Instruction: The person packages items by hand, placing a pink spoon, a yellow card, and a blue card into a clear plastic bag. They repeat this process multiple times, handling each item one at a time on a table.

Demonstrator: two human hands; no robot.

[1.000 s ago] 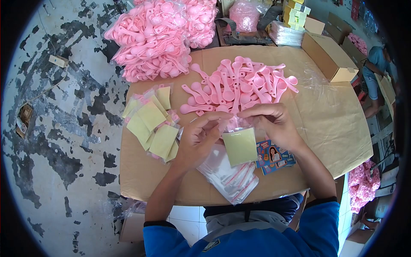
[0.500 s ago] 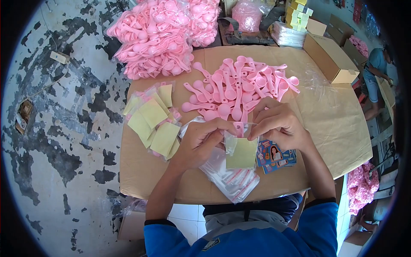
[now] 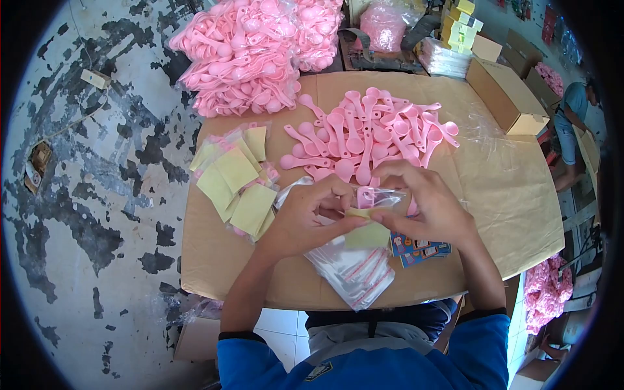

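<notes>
Between my two hands is a small clear plastic bag (image 3: 390, 197) holding a yellow-green card (image 3: 367, 237) and a pink spoon, whose handle end (image 3: 366, 197) shows at the top. My left hand (image 3: 302, 218) pinches the card's upper edge through the bag. On the other side my right hand (image 3: 429, 205) is closed on the same bag, thumb pressed near the left thumb. The card bends at the thumbs. Beneath lies a stack of empty clear bags (image 3: 354, 276). Blue printed cards (image 3: 422, 250) are partly covered by my right hand.
Loose pink spoons (image 3: 351, 143) are heaped beyond my hands. Filled bags with yellow-green cards (image 3: 227, 175) lie at left. Large sacks of spoons (image 3: 247, 58) stand at the back left, a cardboard box (image 3: 507, 97) at the back right. Another person (image 3: 572, 117) is at far right.
My thumbs have come together over the card's upper edge, and the card now bends there. The bag's top was held stretched between both hands before. The view has shifted slightly.
</notes>
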